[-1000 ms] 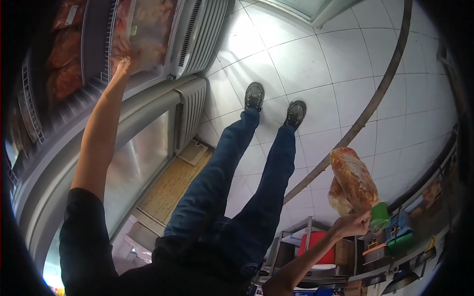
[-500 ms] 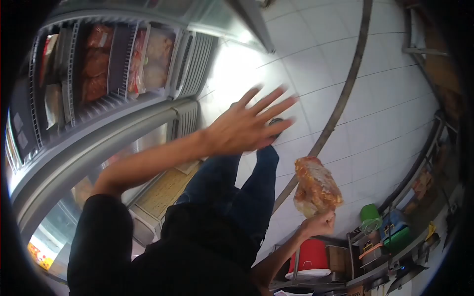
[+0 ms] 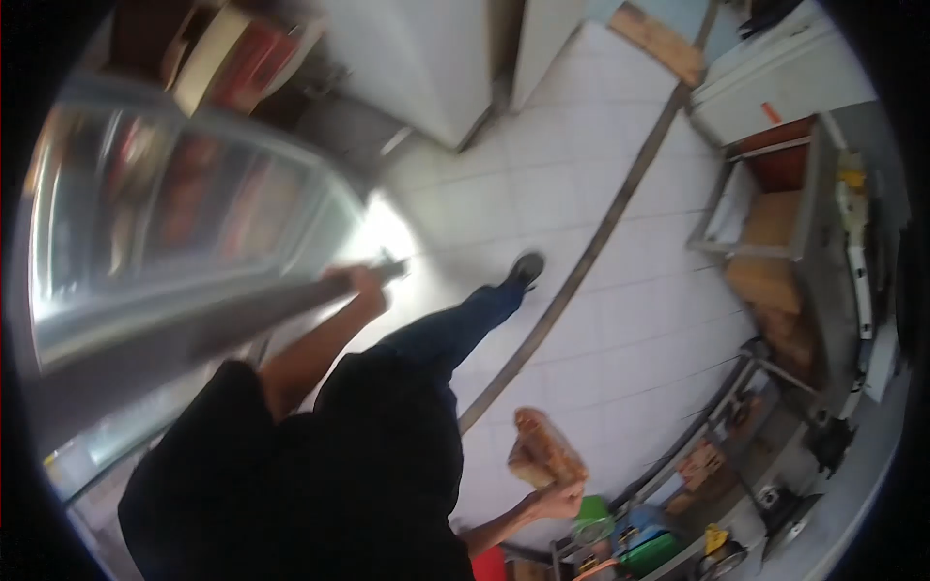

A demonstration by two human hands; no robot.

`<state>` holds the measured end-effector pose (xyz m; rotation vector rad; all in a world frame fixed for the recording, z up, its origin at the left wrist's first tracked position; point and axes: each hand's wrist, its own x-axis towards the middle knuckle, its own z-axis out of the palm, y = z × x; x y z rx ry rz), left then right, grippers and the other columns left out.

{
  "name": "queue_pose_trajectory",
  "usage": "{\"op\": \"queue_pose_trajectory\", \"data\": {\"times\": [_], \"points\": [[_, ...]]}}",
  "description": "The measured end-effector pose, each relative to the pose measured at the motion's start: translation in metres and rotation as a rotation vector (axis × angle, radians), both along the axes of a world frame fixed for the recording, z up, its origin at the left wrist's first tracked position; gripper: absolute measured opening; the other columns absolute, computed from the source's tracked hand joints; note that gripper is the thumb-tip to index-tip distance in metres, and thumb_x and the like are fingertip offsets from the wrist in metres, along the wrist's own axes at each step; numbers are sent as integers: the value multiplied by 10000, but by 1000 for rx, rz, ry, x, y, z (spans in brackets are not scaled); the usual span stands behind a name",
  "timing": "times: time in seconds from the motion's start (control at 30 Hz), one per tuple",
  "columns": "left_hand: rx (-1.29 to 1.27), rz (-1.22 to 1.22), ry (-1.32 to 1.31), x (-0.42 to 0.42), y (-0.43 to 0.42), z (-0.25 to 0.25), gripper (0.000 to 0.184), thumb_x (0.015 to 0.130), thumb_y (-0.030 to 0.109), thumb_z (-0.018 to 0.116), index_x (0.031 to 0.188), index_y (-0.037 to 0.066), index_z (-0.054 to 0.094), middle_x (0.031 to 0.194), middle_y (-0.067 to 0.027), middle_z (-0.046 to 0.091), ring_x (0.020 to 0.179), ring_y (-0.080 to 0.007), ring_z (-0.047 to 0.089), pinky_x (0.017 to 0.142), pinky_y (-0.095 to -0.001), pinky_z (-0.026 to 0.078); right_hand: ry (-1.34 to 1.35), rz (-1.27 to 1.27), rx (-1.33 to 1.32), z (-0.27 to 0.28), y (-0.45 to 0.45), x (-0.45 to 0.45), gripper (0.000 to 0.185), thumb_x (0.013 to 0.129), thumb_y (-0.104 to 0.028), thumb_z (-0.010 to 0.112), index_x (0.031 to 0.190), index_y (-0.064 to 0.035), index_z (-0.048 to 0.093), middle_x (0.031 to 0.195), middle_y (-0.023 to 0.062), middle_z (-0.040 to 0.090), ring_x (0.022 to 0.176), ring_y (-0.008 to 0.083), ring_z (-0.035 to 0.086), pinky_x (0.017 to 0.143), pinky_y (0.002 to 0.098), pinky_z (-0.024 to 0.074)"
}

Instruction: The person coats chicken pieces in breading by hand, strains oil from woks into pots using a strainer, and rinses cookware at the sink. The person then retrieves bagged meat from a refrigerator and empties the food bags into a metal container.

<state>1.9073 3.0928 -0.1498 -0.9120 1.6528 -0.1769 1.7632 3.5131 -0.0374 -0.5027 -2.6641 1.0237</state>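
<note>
My left hand (image 3: 364, 289), a little blurred, is closed on the edge of the glass freezer door (image 3: 232, 315), near the end of its dark frame. Behind the glass, reddish packs (image 3: 189, 194) show smeared and indistinct. Low in the view, my right hand (image 3: 560, 500) grips one end of a plastic bag of frozen meat (image 3: 544, 447), orange-brown in colour. The bag hangs in the air over the floor, away from the shelves.
A dark strip (image 3: 591, 257) runs across the white tiled floor (image 3: 659, 271). A metal rack (image 3: 809, 194) with cardboard boxes (image 3: 770, 218) stands to the right. Green tubs (image 3: 647, 554) and pans (image 3: 790, 518) sit at the lower right. White cabinets (image 3: 417, 58) are ahead.
My left hand went from spread in the air to gripping the freezer door, which now covers the shelves. The view has turned, and the bag appears lower and further left, still held.
</note>
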Motion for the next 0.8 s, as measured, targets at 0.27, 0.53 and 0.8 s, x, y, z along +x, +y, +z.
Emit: {"op": "queue_pose_trajectory", "data": {"times": [0.27, 0.53, 0.8], "points": [[604, 326, 316, -74, -95, -76, 606, 842, 583, 557, 1151, 72, 662, 1238, -138, 611, 1195, -330, 535, 996, -455, 440, 50, 7, 26, 50, -119, -250, 403, 890, -241, 532, 664, 91, 561, 559, 72, 514, 547, 136, 430, 503, 342, 398], [294, 366, 1423, -461, -324, 28, 408, 899, 363, 585, 1161, 51, 602, 1075, -170, 667, 968, -356, 637, 866, -438, 486, 196, 83, -319, 120, -332, -537, 405, 916, -154, 551, 578, 41, 444, 582, -1, 470, 566, 90, 393, 485, 291, 344], [356, 438, 1070, -557, -434, -6, 448, 929, 420, 486, 1188, 71, 596, 1201, -190, 602, 1122, -381, 552, 963, -456, 435, 79, 345, -539, 128, -584, -803, 334, 932, -143, 568, 674, 68, 582, 669, 27, 599, 611, 86, 506, 545, 276, 425]]}}
